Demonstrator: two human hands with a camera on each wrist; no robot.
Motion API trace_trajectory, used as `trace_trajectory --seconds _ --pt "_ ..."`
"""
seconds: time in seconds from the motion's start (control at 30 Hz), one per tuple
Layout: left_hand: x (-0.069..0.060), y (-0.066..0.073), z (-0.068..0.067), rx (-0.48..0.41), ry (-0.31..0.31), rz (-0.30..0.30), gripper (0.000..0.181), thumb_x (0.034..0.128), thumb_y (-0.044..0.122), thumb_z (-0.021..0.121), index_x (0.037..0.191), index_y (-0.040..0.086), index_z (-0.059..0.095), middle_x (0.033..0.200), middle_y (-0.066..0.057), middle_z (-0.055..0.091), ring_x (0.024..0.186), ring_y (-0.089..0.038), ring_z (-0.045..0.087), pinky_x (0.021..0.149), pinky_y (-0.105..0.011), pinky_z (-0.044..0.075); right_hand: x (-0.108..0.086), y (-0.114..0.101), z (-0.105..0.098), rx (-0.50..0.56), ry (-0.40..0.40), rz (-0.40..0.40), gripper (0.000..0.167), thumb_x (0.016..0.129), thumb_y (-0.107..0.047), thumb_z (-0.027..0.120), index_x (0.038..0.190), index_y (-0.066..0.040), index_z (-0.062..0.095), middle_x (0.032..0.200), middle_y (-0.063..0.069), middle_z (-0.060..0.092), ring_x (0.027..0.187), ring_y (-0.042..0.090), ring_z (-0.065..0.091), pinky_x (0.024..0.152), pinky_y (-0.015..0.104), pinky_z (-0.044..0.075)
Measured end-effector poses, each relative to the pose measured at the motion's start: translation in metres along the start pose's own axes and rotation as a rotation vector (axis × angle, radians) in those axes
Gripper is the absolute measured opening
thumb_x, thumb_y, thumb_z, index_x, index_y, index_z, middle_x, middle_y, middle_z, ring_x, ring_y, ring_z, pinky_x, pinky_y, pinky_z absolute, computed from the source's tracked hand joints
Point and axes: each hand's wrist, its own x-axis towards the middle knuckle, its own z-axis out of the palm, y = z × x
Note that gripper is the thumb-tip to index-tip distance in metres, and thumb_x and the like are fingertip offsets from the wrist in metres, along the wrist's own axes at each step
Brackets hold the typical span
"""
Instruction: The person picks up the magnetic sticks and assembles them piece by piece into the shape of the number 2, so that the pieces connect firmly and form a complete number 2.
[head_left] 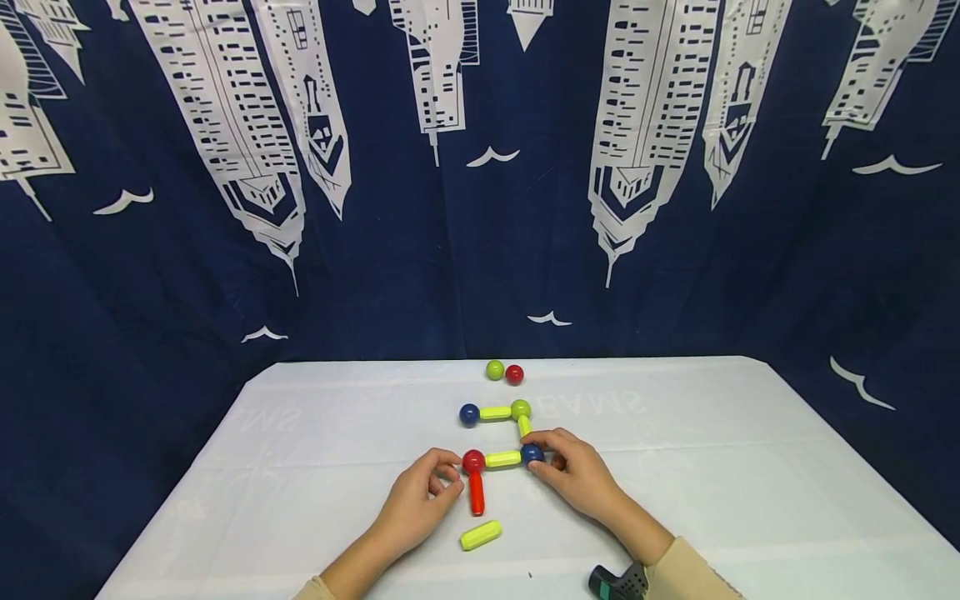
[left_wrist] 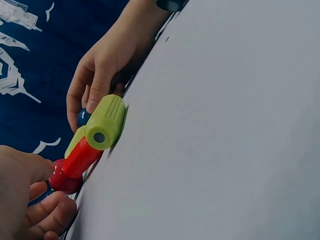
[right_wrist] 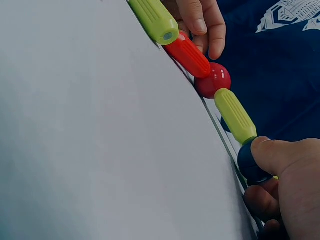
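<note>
In the head view, at lower centre, the right hand [head_left: 579,472] pinches the blue ball [head_left: 532,453] of the ball-and-rod chain [head_left: 502,459]; a sideways tug could part a joint, since the left hand [head_left: 420,500], loosely curved beside the red ball [head_left: 473,462], seems to grip nothing. The red rod [head_left: 477,494] points down the frame. Left wrist view: it slants up rightward. Right wrist view: the yellow-green rod [right_wrist: 235,116] slants down rightward.
</note>
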Motion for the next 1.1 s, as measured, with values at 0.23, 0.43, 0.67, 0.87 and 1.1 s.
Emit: trace_trajectory --seconds 0.23,0.43,0.67,0.87,1.1 --pt "0.015 0.000 -0.009 0.079 -0.051 -0.036 0.034 0.0886 0.020 0.074 0.119 0.011 0.062 0.108 -0.004 0.064 0.064 -0.002 0.053 0.059 -0.020 0.045 0.001 0.000 -0.001 -0.026 0.001 0.024 0.034 0.086 -0.019 0.078 0.118 -0.029 0.069 0.097 -0.010 0.062 0.069 0.004 0.047 0.061 0.020 0.041" --pt "0.039 0.000 -0.015 0.005 -0.186 -0.136 0.040 0.0908 0.027 0.073 0.122 0.006 0.061 0.101 -0.005 0.060 0.051 -0.009 0.056 0.050 -0.023 0.046 0.002 0.001 0.000 -0.022 0.007 0.047 0.033 0.086 -0.019 0.078 0.117 -0.028 0.069 0.094 -0.011 0.062 0.068 0.003 0.046 0.061 0.020 0.040" --pt "0.049 -0.008 -0.009 0.051 -0.187 -0.094 0.032 0.0908 0.033 0.072 0.118 0.016 0.070 0.105 0.002 0.067 0.074 -0.010 0.054 0.062 -0.023 0.044 0.004 -0.001 0.003 -0.035 0.012 0.021 0.033 0.087 -0.020 0.077 0.118 -0.029 0.069 0.096 -0.011 0.062 0.067 0.002 0.046 0.060 0.019 0.041" --pt "0.049 -0.012 -0.009 0.054 -0.198 -0.043 0.030 0.0906 0.028 0.072 0.120 0.021 0.072 0.120 0.000 0.069 0.081 -0.013 0.053 0.066 -0.023 0.043 0.005 -0.003 0.002 -0.033 0.027 0.018 0.033 0.086 -0.020 0.078 0.117 -0.029 0.070 0.096 -0.011 0.061 0.066 0.002 0.046 0.060 0.019 0.041" --pt "0.049 -0.014 -0.007 0.077 -0.216 -0.015 0.032 0.0923 0.024 0.071 0.124 0.028 0.070 0.101 0.004 0.068 0.066 -0.011 0.049 0.061 -0.022 0.040 0.003 0.000 0.003 -0.030 0.030 0.011 0.034 0.087 -0.019 0.078 0.118 -0.029 0.071 0.096 -0.010 0.060 0.067 0.002 0.046 0.061 0.019 0.041"
